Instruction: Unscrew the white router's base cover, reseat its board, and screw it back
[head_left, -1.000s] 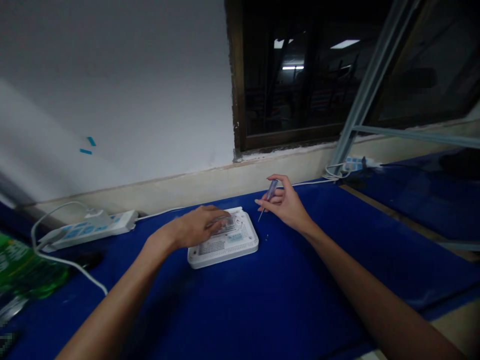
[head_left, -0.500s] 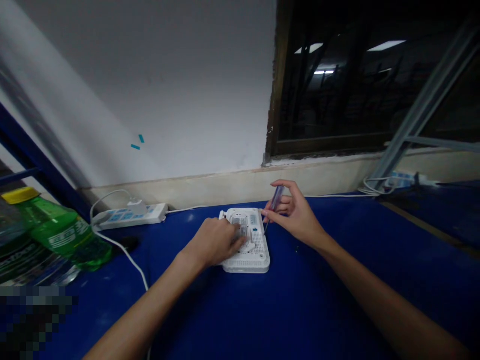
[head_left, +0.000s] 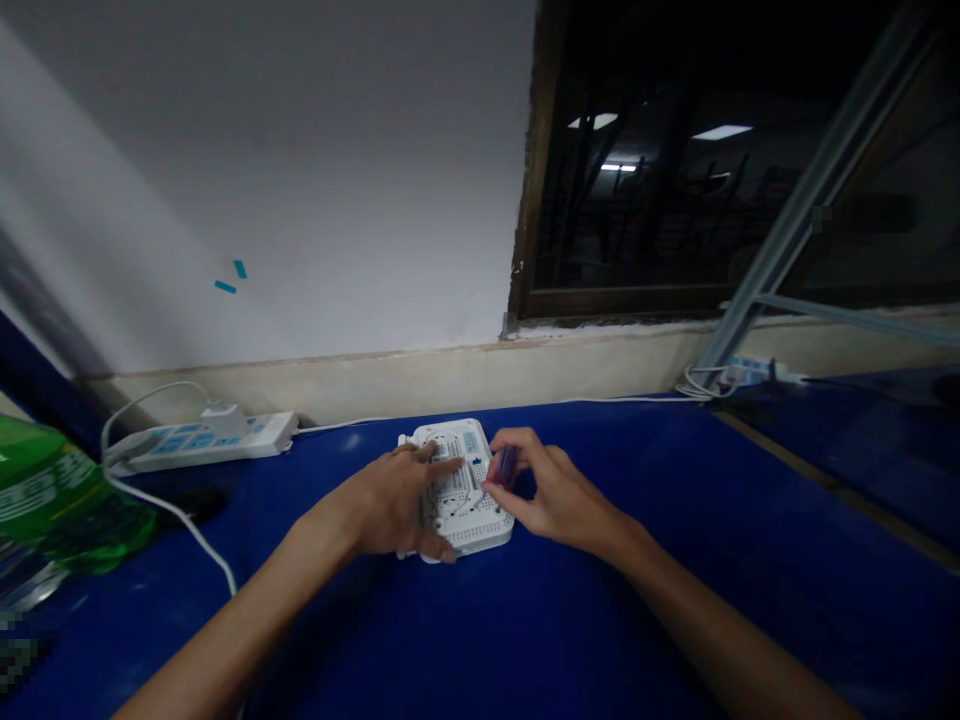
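While the spread left hand (head_left: 386, 500) is steadying the white device (head_left: 465, 515), the right hand (head_left: 549, 492) is pinching a screwdriver (head_left: 507, 466), which a slanted push could send skidding

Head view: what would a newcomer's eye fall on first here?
Probably the white device on the deep blue tabletop, with the spread left hand on it and the right hand pinching a small tool at its right side. Next might come the bright green bottle at the left edge, then the dark window at upper right, with its bright light patches.
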